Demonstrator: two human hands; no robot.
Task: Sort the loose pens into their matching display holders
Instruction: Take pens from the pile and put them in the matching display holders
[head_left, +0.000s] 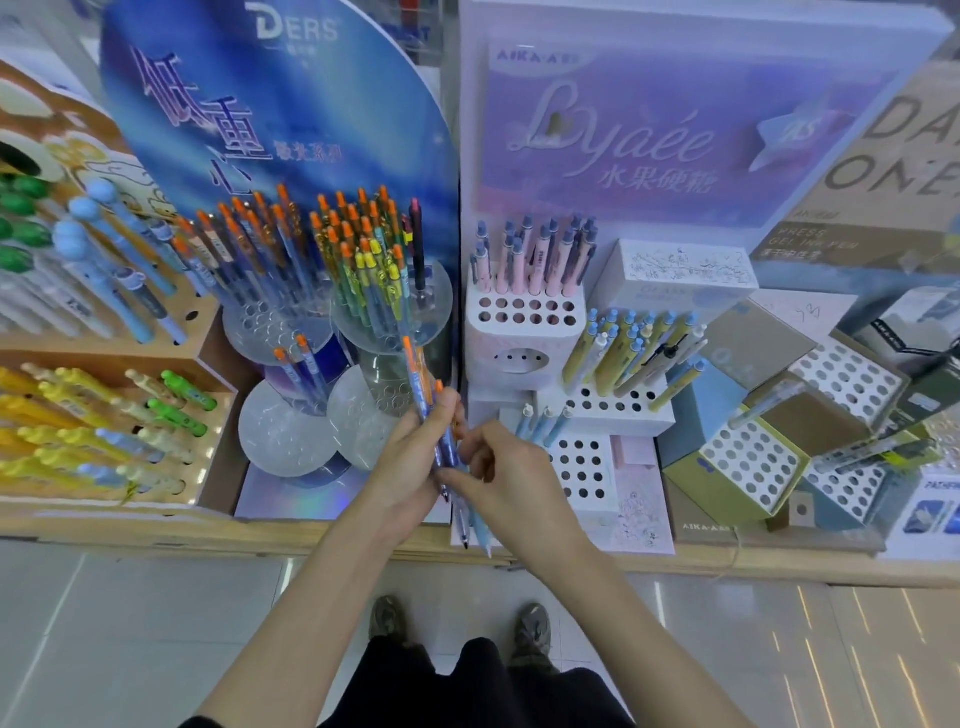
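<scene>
The bundle of orange-capped pens (427, 395) stands upright just in front of the clear tiered holder (283, 434). My left hand (405, 467) is curled round its middle, and my right hand (506, 475) pinches the lower ends between thumb and fingers. A pale blue pen (483, 535) hangs lower, over the shelf edge (311, 535). If either grip loosens, I judge it could slide out and fall to the floor. It seems to match the white holder (519, 358) alongside, so it could easily get slotted wrongly.

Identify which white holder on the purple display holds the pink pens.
The topmost white holder, at the back; the lower two hold yellow pens and pale blue pens.
</scene>
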